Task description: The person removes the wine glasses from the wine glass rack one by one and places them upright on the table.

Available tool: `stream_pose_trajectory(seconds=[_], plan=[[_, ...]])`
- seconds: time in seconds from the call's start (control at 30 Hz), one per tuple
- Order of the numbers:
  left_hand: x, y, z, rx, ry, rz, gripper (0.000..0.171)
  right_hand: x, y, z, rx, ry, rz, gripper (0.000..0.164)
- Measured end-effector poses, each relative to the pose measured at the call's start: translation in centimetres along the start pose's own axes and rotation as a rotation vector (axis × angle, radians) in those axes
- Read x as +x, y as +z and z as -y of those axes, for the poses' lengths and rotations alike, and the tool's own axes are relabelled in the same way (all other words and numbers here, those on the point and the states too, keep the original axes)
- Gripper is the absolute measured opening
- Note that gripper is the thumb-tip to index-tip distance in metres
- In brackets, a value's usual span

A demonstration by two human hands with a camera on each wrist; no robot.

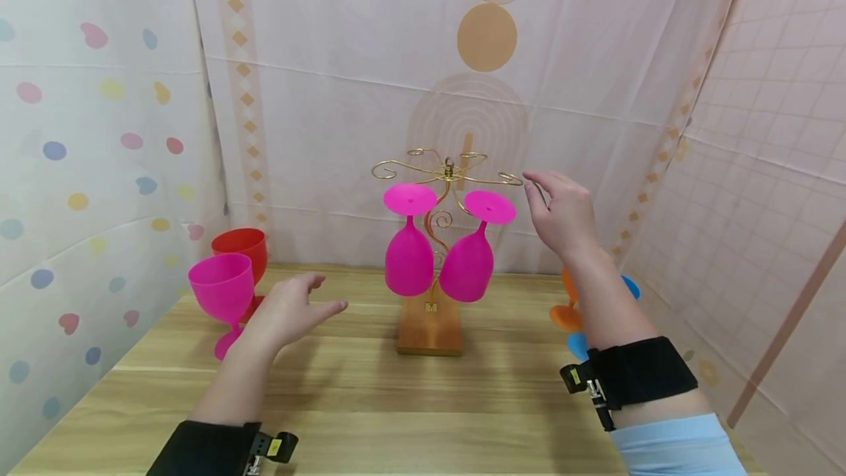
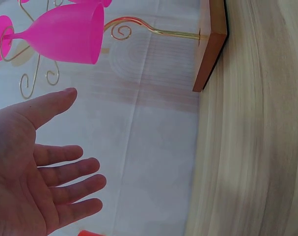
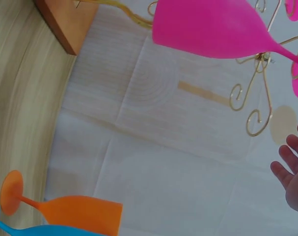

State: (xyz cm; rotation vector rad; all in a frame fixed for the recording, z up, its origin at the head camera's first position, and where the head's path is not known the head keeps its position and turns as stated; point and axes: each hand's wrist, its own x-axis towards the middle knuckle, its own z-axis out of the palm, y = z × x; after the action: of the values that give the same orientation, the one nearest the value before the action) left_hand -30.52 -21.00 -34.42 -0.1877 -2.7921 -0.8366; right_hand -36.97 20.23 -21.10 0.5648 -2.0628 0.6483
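Rack: a gold stand with curled arms, its wooden base on the table.
Hung glasses: two pink ones upside down on its near side; the left glass is nearly plumb, the right glass tilted.
Right hand: empty, fingers loosely spread, just beside the rack's right curl.
Left hand: empty, thumb wide of the extended fingers, between rack and standing glasses.
Left side: an upright pink glass, the red glass behind.
Right side: orange glass and blue glass, partly behind the forearm.
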Motion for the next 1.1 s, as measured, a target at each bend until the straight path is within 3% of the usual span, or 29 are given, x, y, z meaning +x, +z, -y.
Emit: stream_pose_trajectory(seconds=[0.47, 0.8, 1.1], plan=[[-0.2, -0.2, -0.7, 0.000, 0.015, -0.009, 0.079, -1.0, -1.5, 1.9, 0.153, -0.018, 0.208, 0.042], [-0.3, 0.0, -0.8, -0.001, 0.015, -0.009, 0.079, -1.9, -0.6, 2.1, 0.210, -0.268, 0.147, 0.041], [-0.3, 0.2, -0.8, -0.007, 0.015, 0.001, 0.080, -2.3, -0.3, 2.4, 0.189, -0.337, 0.181, 0.048]])
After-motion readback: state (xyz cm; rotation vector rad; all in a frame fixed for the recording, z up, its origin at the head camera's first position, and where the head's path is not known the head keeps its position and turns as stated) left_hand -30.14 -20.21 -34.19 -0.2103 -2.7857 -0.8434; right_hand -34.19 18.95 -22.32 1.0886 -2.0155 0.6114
